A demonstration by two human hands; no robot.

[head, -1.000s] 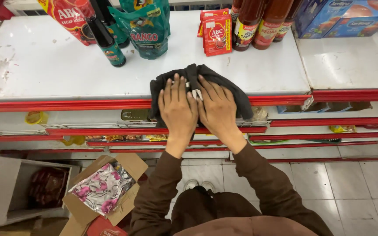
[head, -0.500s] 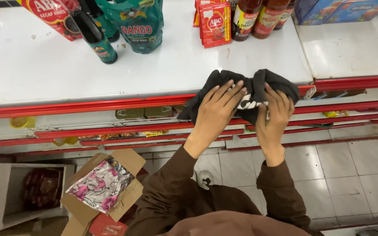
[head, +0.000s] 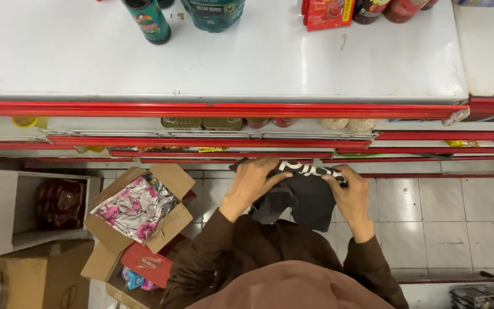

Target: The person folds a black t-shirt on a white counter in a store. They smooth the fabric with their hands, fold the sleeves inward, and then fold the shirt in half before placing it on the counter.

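A black cloth with white print hangs bunched in front of my chest, off the shelf and above the tiled floor. My left hand grips its left side with the fingers curled over the top edge. My right hand pinches its right side. Both arms wear dark brown sleeves. The white top shelf with its red front rail lies above my hands and the cloth no longer touches it.
A dark green bottle, a green pouch, a red packet and sauce bottles stand at the shelf's back. Lower red-edged shelves hold cans. An open cardboard box with a floral cloth sits on the floor at left.
Both hands pulled the black cloth off the top shelf and down toward my body. It went from spread flat under my palms to bunched up between my hands.
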